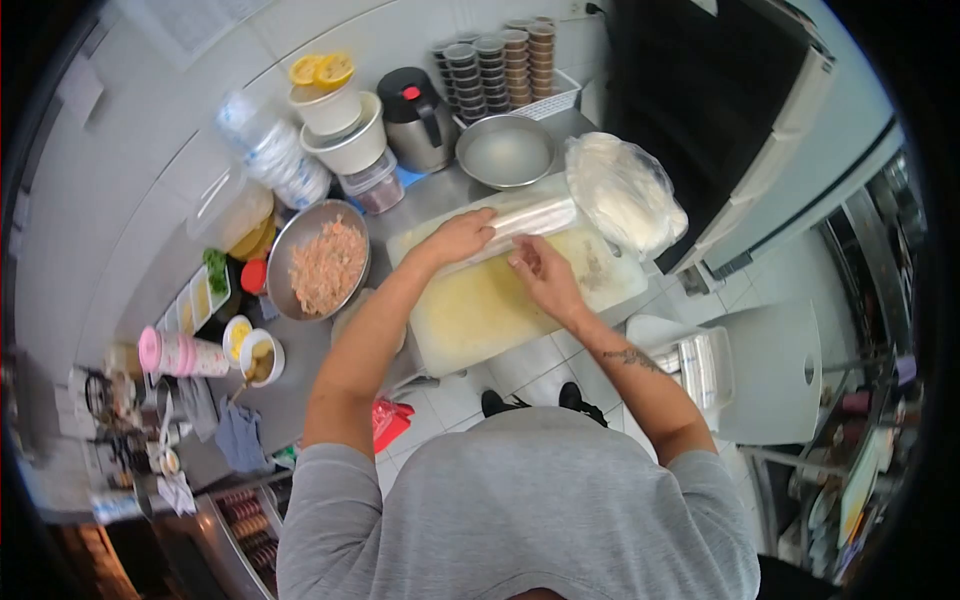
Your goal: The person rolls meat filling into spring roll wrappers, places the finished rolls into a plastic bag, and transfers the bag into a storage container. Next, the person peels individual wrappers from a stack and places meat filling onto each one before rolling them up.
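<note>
A long roll wrapped in clear plastic (535, 218) lies along the far side of the yellow-stained white cutting board (470, 320). My left hand (462, 238) rests over the roll's left end, fingers stretched forward onto the plastic. Close to the roll's near edge is my right hand (548, 275), its fingers bent and the thumb apart from them. Whether those fingertips touch the film is too small to tell. Beside the board's far right corner sits a clear plastic bag (625, 195) of pale, doughy-looking contents.
A metal bowl of shredded orange-pink filling (328, 268) stands left of the board. Behind are a metal bowl of cloudy liquid (505, 153), a steel jug (418, 125) and stacked lidded cups (500, 70). At right, a clear container (695, 370) holds wrapped rolls.
</note>
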`<state>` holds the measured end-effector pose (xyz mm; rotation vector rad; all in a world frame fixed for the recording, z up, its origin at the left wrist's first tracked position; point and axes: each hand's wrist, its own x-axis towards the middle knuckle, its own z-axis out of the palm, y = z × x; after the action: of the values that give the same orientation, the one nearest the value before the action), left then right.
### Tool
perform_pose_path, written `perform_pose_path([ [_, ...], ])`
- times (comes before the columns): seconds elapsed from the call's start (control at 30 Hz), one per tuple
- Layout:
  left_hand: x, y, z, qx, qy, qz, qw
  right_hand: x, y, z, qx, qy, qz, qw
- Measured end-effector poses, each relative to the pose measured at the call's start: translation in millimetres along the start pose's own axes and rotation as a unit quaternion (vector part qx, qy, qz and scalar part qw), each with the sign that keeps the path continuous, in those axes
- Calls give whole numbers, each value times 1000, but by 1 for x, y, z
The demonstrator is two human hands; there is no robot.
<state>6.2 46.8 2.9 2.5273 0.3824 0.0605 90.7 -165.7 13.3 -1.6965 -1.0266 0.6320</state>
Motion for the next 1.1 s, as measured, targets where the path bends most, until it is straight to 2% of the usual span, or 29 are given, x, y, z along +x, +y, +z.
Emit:
perform_pose_path([
  [0.03, 0, 8, 2, -1, 5, -10, 1000, -4, 2, 8, 146, 29, 99, 984],
  [0.07, 0, 17, 6, -3, 9, -18, 1000, -7, 7, 16, 290, 59, 191, 936],
  [0.1, -1, 24, 9, -21, 7, -29, 999, -11, 10, 22, 427, 88, 275, 857],
  [0.2, -14, 40, 23, -108, -23, -47, 993, -21, 11, 25, 570, 83, 228, 785],
  [0.3, -32, 60, 48, -161, 8, -42, 986, -36, 4, 21, 531, 120, 278, 791],
  [0.4, -55, 103, 56, -245, -13, -40, 969, -62, 4, 5, 539, 117, 261, 793],
  [0.5, -62, 139, 76, -125, 52, 83, 987, -97, 7, -29, 543, 114, 243, 796],
  [0.53, -58, 150, 77, -123, 22, 88, 988, -110, 10, -42, 569, 125, 229, 780],
  [0.63, -43, 190, 87, -208, -124, 14, 970, -151, 34, -69, 615, 174, 183, 747],
  [0.67, -31, 187, 101, -228, -217, -17, 949, -165, 39, -80, 621, 184, 179, 740],
  [0.77, -10, 207, 150, -250, -337, 118, 900, -205, 63, -107, 620, 231, 162, 732],
  [0.8, -8, 237, 149, -195, -363, 102, 905, -218, 71, -114, 611, 257, 164, 730],
  [0.9, 9, 262, 202, -178, -400, 94, 894, -258, 117, -135, 549, 250, 181, 777],
  [0.93, 16, 268, 220, -242, -414, 110, 871, -273, 128, -145, 510, 255, 205, 796],
  [0.97, 25, 272, 236, -243, -438, 97, 860, -286, 139, -154, 472, 259, 228, 811],
  [1.03, 41, 293, 253, -241, -490, 63, 835, -314, 165, -164, 404, 272, 268, 831],
  [1.1, 64, 285, 298, -194, -513, 89, 832, -343, 192, -172, 339, 289, 305, 842],
])
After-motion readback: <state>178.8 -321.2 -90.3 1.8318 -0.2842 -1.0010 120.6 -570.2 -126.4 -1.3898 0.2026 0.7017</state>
